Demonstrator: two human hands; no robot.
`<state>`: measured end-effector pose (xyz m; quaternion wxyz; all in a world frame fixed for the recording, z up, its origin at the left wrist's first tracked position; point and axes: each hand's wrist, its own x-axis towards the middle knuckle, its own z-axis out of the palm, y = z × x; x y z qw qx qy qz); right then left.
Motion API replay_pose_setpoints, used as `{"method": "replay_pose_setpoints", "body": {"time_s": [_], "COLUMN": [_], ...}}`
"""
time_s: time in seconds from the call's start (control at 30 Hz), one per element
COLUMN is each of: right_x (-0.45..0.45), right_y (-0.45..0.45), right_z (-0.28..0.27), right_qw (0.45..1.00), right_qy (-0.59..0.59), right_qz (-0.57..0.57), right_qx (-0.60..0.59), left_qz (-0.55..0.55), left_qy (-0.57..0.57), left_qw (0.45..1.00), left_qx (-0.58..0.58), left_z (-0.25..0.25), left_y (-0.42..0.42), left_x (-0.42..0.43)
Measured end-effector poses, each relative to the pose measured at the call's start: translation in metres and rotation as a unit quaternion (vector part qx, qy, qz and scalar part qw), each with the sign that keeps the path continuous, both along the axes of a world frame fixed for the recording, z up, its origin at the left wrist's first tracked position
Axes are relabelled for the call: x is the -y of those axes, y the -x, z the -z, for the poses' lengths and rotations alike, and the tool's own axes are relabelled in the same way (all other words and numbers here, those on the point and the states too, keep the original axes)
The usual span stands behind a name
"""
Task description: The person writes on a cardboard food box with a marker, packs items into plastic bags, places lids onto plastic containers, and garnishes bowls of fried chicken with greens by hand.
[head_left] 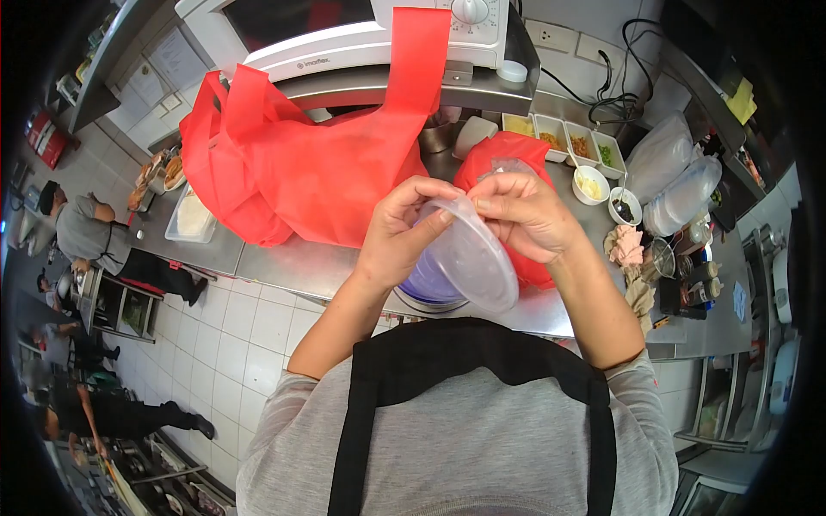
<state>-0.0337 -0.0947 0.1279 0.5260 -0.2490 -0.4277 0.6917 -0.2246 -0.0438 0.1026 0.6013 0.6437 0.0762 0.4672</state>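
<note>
A round, translucent plastic lid (482, 262) is held tilted in front of my chest. My left hand (397, 228) grips its upper left edge between thumb and fingers. At the top of the rim, the thumb and fingertips of my right hand (527, 215) are pinched together on the lid. Below and partly behind the lid shows a purple-blue round container (428, 284) near the counter's front edge. A large red fabric bag (318, 176) lies just beyond my left hand. Another red bag (499, 153) is behind my right hand, partly covered by it.
A white oven (353, 39) stands on a shelf at the back. To the right are food trays (581, 146), a white bowl (590, 184), a bowl of dark food (625, 206) and stacked plastic-wrapped containers (684, 193). Other people (95, 232) stand at the left.
</note>
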Motion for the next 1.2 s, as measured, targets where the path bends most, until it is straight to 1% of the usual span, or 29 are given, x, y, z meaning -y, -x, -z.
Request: {"method": "replay_pose_setpoints", "body": {"time_s": [0.03, 0.07, 0.1, 0.13, 0.17, 0.2, 0.23, 0.27, 0.3, 0.37, 0.47, 0.57, 0.67, 0.77, 0.87, 0.97, 1.07, 1.2], "right_x": [0.0, 0.002, 0.005, 0.007, 0.008, 0.008, 0.008, 0.008, 0.007, 0.002, -0.002, -0.001, -0.002, -0.002, -0.002, -0.002, -0.002, -0.001], "right_y": [-0.001, 0.0, 0.001, 0.003, 0.003, 0.004, 0.005, 0.01, 0.012, 0.016, 0.019, 0.029, 0.024, 0.02, 0.021, 0.021, 0.02, 0.018], "right_z": [-0.002, -0.007, -0.016, -0.024, -0.03, -0.036, -0.038, -0.037, -0.034, -0.027, -0.017, -0.013, -0.012, -0.01, -0.007, -0.004, -0.003, 0.0], "right_qw": [1.0, 0.992, 0.973, 0.942, 0.888, 0.816, 0.729, 0.702, 0.665, 0.585, 0.563, 0.599, 0.566, 0.545, 0.519, 0.514, 0.508, 0.495], "right_qy": [-0.004, -0.068, -0.13, -0.191, -0.275, -0.354, -0.426, -0.438, -0.462, -0.51, -0.552, -0.511, -0.549, -0.575, -0.598, -0.6, -0.603, -0.609], "right_qz": [0.017, 0.074, 0.13, 0.184, 0.224, 0.258, 0.289, 0.323, 0.347, 0.392, 0.379, 0.417, 0.402, 0.39, 0.399, 0.404, 0.401, 0.397], "right_qx": [0.013, 0.078, 0.142, 0.205, 0.294, 0.377, 0.453, 0.46, 0.473, 0.495, 0.485, 0.454, 0.465, 0.469, 0.462, 0.461, 0.467, 0.477], "left_qz": [-0.033, -0.066, -0.122, -0.177, -0.231, -0.236, -0.24, -0.245, -0.214, -0.149, -0.115, -0.184, -0.194, -0.181, -0.163, -0.156, -0.155, -0.134], "left_qy": [-0.022, -0.043, -0.128, -0.211, -0.29, -0.299, -0.308, -0.317, -0.246, -0.102, -0.016, -0.095, -0.131, -0.111, -0.061, -0.041, -0.046, -0.013], "left_qw": [0.999, 0.996, 0.981, 0.953, 0.913, 0.908, 0.903, 0.898, 0.931, 0.976, 0.988, 0.967, 0.962, 0.968, 0.979, 0.982, 0.981, 0.986], "left_qx": [-0.017, -0.034, -0.081, -0.126, -0.17, -0.174, -0.178, -0.182, -0.164, -0.122, -0.098, -0.147, -0.139, -0.133, -0.109, -0.094, -0.103, -0.095], "left_z": [-0.002, -0.005, -0.011, -0.02, -0.027, -0.031, -0.034, -0.036, -0.033, -0.025, -0.022, -0.018, -0.015, -0.014, -0.017, -0.019, -0.018, -0.02], "left_y": [0.001, 0.003, 0.006, 0.012, 0.015, 0.016, 0.016, 0.016, 0.015, 0.01, 0.009, 0.013, 0.014, 0.013, 0.011, 0.011, 0.011, 0.012], "left_x": [0.001, 0.002, 0.002, 0.002, 0.003, 0.005, 0.007, 0.008, 0.01, 0.013, 0.016, 0.016, 0.014, 0.013, 0.015, 0.015, 0.014, 0.014]}}
